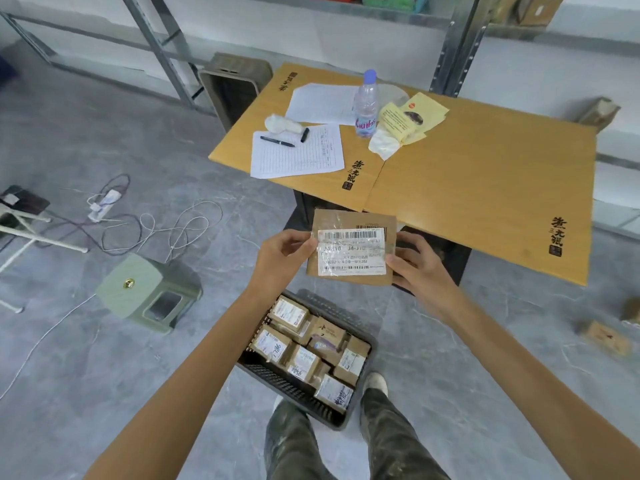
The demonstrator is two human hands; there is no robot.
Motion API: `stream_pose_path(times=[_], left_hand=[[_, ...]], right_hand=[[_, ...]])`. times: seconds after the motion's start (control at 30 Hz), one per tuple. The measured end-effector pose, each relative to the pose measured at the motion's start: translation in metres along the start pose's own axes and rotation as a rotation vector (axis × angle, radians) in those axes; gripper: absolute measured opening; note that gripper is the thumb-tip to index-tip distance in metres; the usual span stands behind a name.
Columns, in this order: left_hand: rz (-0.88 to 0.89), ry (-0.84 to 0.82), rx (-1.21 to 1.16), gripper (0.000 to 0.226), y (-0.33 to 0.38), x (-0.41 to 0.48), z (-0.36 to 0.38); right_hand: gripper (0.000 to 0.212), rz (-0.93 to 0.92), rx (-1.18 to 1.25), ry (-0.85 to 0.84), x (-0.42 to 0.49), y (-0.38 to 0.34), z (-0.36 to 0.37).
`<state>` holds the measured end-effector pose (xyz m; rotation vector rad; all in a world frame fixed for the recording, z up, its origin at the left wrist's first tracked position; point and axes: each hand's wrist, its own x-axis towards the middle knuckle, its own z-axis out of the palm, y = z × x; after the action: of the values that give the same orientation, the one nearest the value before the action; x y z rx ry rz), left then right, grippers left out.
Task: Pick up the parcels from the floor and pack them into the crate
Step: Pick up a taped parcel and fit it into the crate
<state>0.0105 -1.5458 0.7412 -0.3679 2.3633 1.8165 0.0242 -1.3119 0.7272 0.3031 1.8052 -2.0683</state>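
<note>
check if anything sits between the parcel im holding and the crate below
Nothing visible does. The parcel, held by both hands, hangs in open air above the crate, whose only free gap is along its near-left side.

Both forearms are seen bare to the lower edge of the view, with no sleeve, watch or glove worn. The left hand and the right hand are likewise uncovered, and no rings can be made out. The legs are clad in dark, mottled camouflage-patterned trousers. Light, off-white shoes are worn, only the toes being visible.
</note>
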Motion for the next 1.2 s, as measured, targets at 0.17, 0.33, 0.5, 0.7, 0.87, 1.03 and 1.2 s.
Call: stream_pose_path(times=[0.17, 0.33, 0.5, 0.7, 0.87, 1.03, 1.2], left_hand=[[-0.009, -0.143, 0.015, 0.007, -0.021, 0.017, -0.035], [-0.028, -0.279, 0.084, 0.004, -0.058, 0.032, -0.069], [-0.094, -0.351, 0.149, 0.006, -0.113, 0.054, -0.079], [-0.124, -0.435, 0.158, 0.023, -0.226, 0.096, -0.050], [-0.193, -0.521, 0.236, 0.028, -0.362, 0.134, -0.018], [-0.210, -0.627, 0.540, 0.040, -0.507, 0.142, 0.011], [-0.032, -0.887, 1.172, 0.095, -0.638, 0.125, 0.047]], right_hand=[[0.048, 0.000, 0.012, 0.136, -0.007, 0.023, 0.041], [0.052, 0.053, 0.014, 0.243, -0.010, 0.062, 0.086], [0.052, 0.131, 0.058, 0.302, 0.007, 0.116, 0.110], [0.050, 0.269, 0.124, 0.363, 0.067, 0.231, 0.103], [0.057, 0.428, 0.208, 0.388, 0.125, 0.365, 0.083], [0.052, 0.569, 0.187, 0.449, 0.152, 0.492, 0.063], [0.050, 0.718, 0.202, 0.519, 0.150, 0.596, 0.036]])
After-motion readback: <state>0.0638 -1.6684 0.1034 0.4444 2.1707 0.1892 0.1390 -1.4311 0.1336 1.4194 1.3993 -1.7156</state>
